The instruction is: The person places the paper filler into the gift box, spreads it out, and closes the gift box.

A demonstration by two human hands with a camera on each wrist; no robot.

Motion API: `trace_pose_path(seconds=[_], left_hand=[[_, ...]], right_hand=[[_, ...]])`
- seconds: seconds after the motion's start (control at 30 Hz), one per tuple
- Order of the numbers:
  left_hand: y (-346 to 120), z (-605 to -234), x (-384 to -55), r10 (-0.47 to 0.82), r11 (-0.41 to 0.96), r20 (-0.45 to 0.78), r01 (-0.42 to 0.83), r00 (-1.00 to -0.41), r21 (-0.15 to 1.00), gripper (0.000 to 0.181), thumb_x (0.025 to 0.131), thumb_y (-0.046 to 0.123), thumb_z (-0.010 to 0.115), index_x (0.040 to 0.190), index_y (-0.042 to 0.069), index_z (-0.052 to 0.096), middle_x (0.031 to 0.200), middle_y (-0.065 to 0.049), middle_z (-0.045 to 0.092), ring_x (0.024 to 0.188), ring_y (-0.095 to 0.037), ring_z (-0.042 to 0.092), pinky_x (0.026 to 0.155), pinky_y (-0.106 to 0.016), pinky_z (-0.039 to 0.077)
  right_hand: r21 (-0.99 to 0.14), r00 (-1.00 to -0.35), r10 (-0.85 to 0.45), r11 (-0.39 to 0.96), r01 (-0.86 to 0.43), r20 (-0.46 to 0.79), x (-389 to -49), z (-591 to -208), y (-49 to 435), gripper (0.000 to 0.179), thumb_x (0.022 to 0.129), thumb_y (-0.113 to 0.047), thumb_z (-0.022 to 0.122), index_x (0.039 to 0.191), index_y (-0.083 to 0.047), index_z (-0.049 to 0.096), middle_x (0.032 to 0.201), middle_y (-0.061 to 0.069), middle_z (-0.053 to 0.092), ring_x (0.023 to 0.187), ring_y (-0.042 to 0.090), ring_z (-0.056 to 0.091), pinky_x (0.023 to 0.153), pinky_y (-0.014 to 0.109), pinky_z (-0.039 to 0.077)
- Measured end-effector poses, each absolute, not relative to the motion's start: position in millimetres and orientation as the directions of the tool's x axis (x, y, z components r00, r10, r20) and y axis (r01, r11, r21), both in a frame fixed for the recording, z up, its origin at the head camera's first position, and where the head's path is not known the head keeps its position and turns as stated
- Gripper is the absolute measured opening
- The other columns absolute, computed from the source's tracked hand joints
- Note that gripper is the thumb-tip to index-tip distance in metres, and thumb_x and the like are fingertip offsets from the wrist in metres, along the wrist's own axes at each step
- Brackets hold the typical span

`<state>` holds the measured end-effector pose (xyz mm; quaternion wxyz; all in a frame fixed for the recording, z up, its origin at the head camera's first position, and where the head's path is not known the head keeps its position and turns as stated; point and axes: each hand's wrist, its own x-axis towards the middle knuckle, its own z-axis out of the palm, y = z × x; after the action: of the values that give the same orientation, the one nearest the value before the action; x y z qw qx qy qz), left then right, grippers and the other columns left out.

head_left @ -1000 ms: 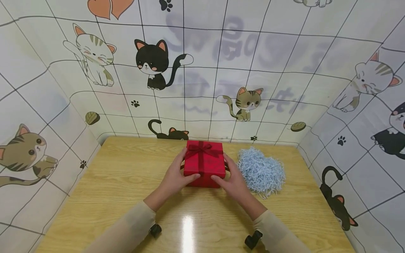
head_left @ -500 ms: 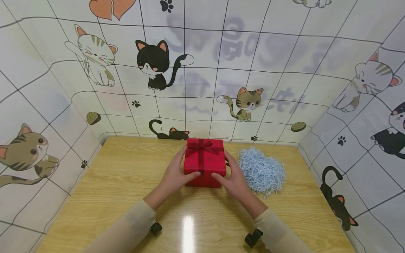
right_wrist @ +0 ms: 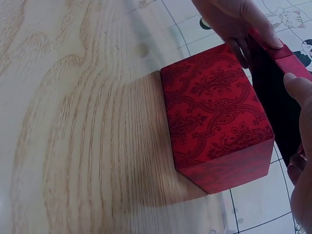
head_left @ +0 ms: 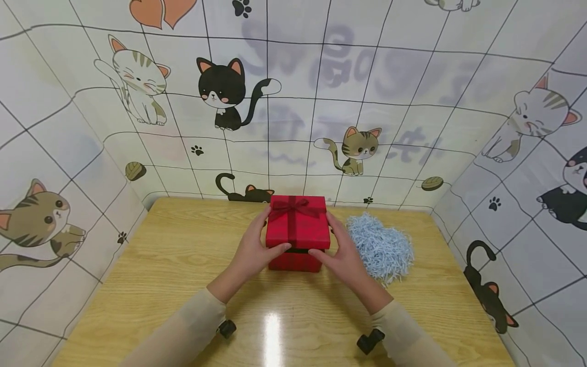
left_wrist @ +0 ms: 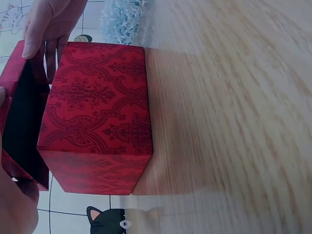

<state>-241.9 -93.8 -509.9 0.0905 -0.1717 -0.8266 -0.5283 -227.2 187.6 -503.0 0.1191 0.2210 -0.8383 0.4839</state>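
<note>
A red gift box with a dark damask pattern stands on the table, its base [left_wrist: 97, 97] resting on the wood. Its lid [head_left: 298, 229], tied with a dark red ribbon and bow [head_left: 295, 208], is raised above the base, and a dark gap shows between them. My left hand [head_left: 252, 244] grips the lid's left side, thumb on the front edge. On the opposite side my right hand [head_left: 341, 252] holds the lid the same way. Both wrist views show the lid's black inside. What the base contains is hidden.
A heap of light blue shredded paper [head_left: 380, 250] lies right of the box, close to my right hand. The wooden table [head_left: 183, 244] ends at a cloth backdrop [head_left: 293, 117] printed with cats and grid lines, just behind the box.
Both hands have lifted the lid up off the base, opening a gap at the front. The base and the shredded paper have stayed in place.
</note>
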Motion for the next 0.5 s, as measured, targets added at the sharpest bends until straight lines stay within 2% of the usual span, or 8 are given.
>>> trace_pose_path(seconds=[0.17,0.37,0.43,0.5], left_hand=[[-92.5,-507.2,-241.1,0.169,0.330,0.364,0.400,-0.916,0.855,0.104,0.090,0.039,0.096,0.174,0.021,0.036,0.169,0.005,0.046,0.148,-0.024,0.051,0.121,-0.058,0.045],[-93.9,-506.2,-241.6,0.184,0.223,0.463,0.495,-0.867,0.840,0.094,0.089,0.026,0.097,0.168,0.016,0.047,0.173,-0.001,0.043,0.155,-0.024,0.047,0.124,-0.048,0.044],[-95.0,-505.6,-241.4,0.196,0.195,0.496,0.529,-0.846,0.826,0.091,0.089,0.020,0.097,0.166,0.014,0.050,0.174,-0.005,0.043,0.157,-0.025,0.045,0.123,-0.045,0.044],[-95.3,-504.7,-241.3,0.204,0.164,0.525,0.557,-0.827,0.814,0.088,0.088,0.014,0.097,0.165,0.011,0.052,0.173,-0.008,0.044,0.157,-0.026,0.045,0.122,-0.041,0.045]], right_hand=[[-0.715,-0.842,-0.232,0.448,-0.537,0.487,-227.3,-501.6,190.7,0.099,0.091,-0.019,0.095,0.173,-0.018,0.040,0.172,0.004,0.044,0.154,0.030,0.045,0.117,0.063,0.048],[-0.702,-0.825,-0.201,0.444,-0.557,0.528,-228.7,-500.6,192.1,0.092,0.090,-0.014,0.095,0.169,-0.015,0.047,0.170,0.006,0.046,0.155,0.030,0.044,0.117,0.063,0.048],[-0.705,-0.823,-0.190,0.437,-0.559,0.536,-228.6,-500.5,192.1,0.090,0.091,-0.012,0.093,0.168,-0.014,0.048,0.170,0.007,0.047,0.155,0.031,0.044,0.118,0.058,0.049],[-0.720,-0.824,-0.180,0.412,-0.559,0.536,-228.6,-500.1,191.6,0.088,0.092,-0.009,0.091,0.169,-0.013,0.048,0.170,0.006,0.047,0.155,0.030,0.045,0.119,0.048,0.049]])
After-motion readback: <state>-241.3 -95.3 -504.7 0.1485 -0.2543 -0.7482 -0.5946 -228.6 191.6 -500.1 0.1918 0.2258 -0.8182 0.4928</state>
